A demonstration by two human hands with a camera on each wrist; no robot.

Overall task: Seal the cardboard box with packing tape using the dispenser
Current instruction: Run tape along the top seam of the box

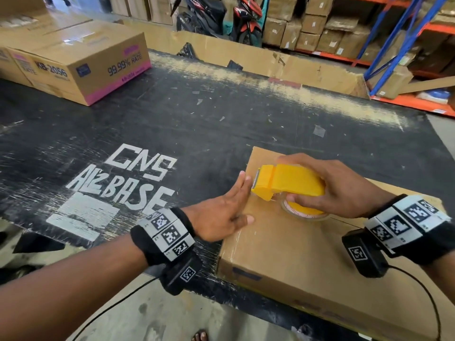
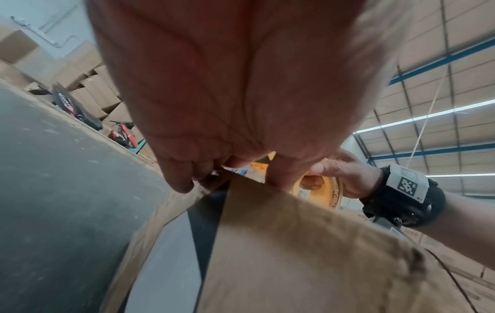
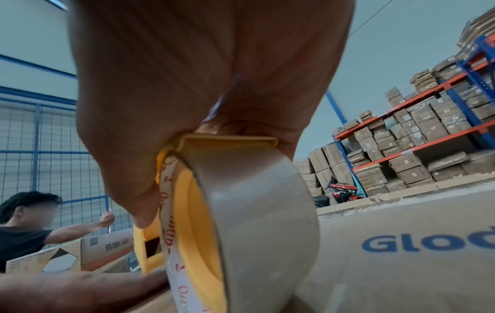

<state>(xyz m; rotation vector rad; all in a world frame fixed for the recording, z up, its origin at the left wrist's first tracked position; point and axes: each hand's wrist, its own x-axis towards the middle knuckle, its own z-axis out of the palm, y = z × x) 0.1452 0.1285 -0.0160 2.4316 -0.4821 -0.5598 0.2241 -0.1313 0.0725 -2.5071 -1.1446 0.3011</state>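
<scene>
Right hand [image 1: 337, 185]: fingers and thumb are curling round the yellow plastic tape dispenser [image 1: 290, 184], gripping it from above; its clear tape roll [image 3: 257, 211] is sitting on edge against the top of the box. Left hand [image 1: 226, 212]: fingers are lying straight and together, flat against the box's left edge just beside the dispenser's toothed blade [image 1: 256, 182], thumb resting on the top panel; it is holding nothing.

Flat brown cardboard box [image 1: 295, 244]: lying closed at the near right corner of the black scuffed worktable [image 1: 197, 114], partly overhanging the near edge. A glossy strip of tape appears to be lying along the left edge near the thumb; the seam running rightward behind the dispenser is showing bare.

Progress, as judged: the blade is sitting at the box's left end, so a strip is either being started or cut here; which one cannot be told. Remaining seam coverage and other edges are hidden.

Also present: printed brown carton [image 1: 81, 62] at the far left of the table, well apart; stacked cartons on orange-and-blue racking [image 1: 398, 40]; parked scooters [image 1: 221, 18]; a second person [image 3: 26, 228] beyond.
</scene>
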